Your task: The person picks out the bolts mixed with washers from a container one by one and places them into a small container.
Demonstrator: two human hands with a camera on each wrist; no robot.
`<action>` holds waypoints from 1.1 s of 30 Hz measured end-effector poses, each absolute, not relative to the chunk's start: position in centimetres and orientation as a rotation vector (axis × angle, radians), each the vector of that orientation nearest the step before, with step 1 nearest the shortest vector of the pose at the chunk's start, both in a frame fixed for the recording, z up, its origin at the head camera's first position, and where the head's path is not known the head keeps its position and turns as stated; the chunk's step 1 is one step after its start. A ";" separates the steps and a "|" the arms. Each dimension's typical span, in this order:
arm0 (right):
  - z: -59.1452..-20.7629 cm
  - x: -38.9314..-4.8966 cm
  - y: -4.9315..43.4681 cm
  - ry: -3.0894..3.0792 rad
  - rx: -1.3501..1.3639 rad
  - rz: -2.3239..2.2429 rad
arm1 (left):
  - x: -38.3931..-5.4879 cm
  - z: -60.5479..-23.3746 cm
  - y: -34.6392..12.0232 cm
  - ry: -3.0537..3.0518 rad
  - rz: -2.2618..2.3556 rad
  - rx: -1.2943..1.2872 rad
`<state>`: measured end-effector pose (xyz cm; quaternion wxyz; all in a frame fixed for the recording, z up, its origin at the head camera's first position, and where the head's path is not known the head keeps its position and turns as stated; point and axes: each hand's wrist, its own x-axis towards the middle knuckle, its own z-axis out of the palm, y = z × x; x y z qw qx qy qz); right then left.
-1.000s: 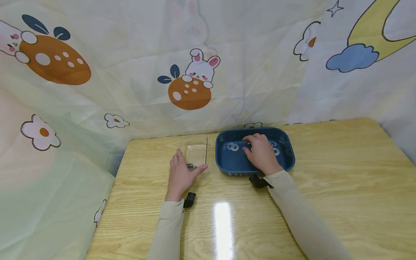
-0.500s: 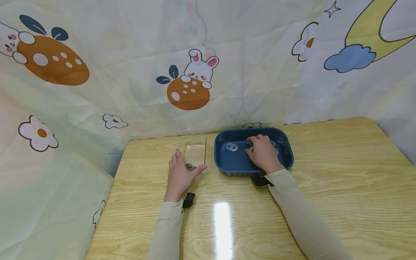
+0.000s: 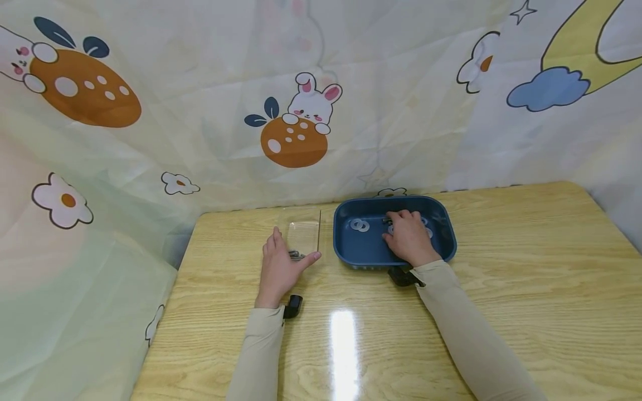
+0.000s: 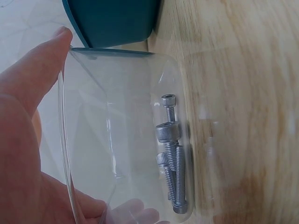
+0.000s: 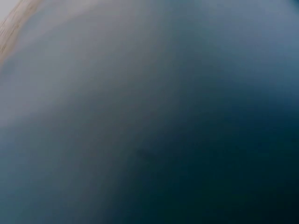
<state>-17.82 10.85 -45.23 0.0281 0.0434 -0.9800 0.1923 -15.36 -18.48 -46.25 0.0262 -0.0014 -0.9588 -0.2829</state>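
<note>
My left hand [image 3: 282,270] grips a clear plastic box [image 3: 304,229] on the table, thumb on one side and fingers on the other. Several socket head bolts [image 4: 172,154] lie at the bottom of that box in the left wrist view. To the right, my right hand [image 3: 410,238] reaches into a dark blue tray [image 3: 358,257], thumb and index finger apart. By its index fingertip is a small dark metal piece [image 3: 387,220], perhaps a bolt. Flat washers [image 3: 359,225] lie in the tray's left part, others partly hidden by the hand. The right wrist view is a blue blur.
Box and tray stand close together near the back edge of the wooden table [image 3: 526,289]. A printed cloth [image 3: 401,133] hangs right behind them. Light glares off the tabletop [image 3: 344,356] between the forearms.
My right hand has shifted slightly to the right inside the tray, and the gap between its thumb and index finger looks narrower. My left hand has stayed on the box.
</note>
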 end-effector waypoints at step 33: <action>-45.3 -18.1 10.7 -3.020 0.187 0.623 | -15.3 -46.0 -18.4 -2.964 -0.868 -0.001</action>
